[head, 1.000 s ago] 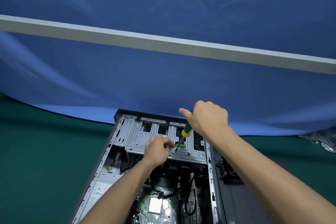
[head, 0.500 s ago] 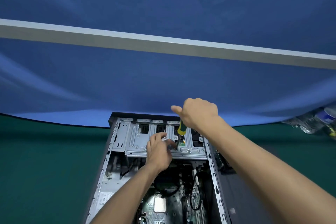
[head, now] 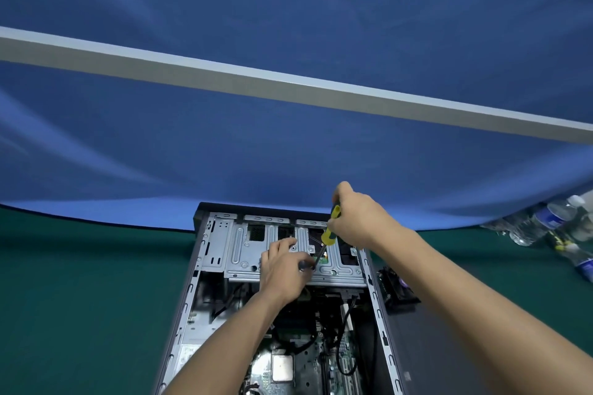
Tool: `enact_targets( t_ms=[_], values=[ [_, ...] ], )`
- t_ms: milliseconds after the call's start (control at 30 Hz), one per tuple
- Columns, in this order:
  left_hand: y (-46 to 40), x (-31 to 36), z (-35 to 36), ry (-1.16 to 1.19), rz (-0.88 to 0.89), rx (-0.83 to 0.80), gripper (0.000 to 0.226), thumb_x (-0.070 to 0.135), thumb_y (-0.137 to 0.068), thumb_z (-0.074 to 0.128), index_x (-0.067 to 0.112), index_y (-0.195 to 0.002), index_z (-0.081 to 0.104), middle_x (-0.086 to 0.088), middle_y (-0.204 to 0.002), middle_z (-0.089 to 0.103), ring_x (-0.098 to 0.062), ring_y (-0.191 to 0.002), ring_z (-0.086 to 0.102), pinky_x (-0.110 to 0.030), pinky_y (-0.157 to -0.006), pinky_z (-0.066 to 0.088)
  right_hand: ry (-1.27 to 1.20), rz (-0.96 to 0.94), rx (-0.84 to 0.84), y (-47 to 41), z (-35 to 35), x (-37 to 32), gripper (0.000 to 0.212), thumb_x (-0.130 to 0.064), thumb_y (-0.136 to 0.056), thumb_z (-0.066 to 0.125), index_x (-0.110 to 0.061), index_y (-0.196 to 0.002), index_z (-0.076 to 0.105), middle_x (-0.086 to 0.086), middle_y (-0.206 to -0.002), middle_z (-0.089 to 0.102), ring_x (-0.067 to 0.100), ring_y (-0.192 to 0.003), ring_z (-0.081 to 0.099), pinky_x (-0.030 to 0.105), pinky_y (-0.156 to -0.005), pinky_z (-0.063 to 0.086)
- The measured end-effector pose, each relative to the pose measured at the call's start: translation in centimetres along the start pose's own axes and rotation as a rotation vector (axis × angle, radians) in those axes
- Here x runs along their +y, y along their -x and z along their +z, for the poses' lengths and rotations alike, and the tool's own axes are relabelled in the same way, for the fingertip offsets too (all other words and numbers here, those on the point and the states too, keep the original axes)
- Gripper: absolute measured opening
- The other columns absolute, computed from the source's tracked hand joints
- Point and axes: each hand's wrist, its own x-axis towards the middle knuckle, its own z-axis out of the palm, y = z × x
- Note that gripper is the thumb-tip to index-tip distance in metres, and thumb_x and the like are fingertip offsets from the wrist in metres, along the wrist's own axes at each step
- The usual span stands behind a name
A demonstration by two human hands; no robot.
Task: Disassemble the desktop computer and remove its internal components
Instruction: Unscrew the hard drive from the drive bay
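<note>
An open desktop computer case (head: 205,266) lies on a green table, its far end under a blue cloth. A silver drive cage (head: 247,250) spans the far end of the case. The motherboard (head: 282,369) with a bare CPU shows near the bottom edge. My right hand (head: 356,218) is shut on a screwdriver (head: 329,232) with a yellow and green handle, tilted with its tip down on the cage. My left hand (head: 282,269) rests on the cage with its fingers pinched at the screwdriver's tip; whether they hold a screw is hidden.
A black removed part (head: 398,290) lies on the table just right of the case. Several plastic water bottles (head: 545,221) lie at the far right. The blue cloth (head: 288,154) and a grey bar (head: 288,90) hang behind the case.
The view has dropped slightly, so the case sits higher in frame. My right hand rose and tilted the screwdriver more. My left hand's fingers closed in at its tip.
</note>
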Motion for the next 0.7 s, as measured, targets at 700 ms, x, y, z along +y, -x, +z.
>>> enact_targets(
  t_ms=[700],
  values=[
    [-0.5,0.0,0.1,0.025,-0.032,0.028,0.011,0.037,-0.079,0.071,0.039,-0.090,0.071,0.009,-0.137,0.040,-0.015,-0.127,0.025,-0.026,-0.092,0.015,0.142,-0.046,0.073,-0.3,0.2,0.2,0.028,-0.034,-0.096,0.044,-0.010,-0.082,0.043,0.007,-0.088,0.054,0.030,-0.077,0.054,0.032,-0.059,0.042]
  ],
)
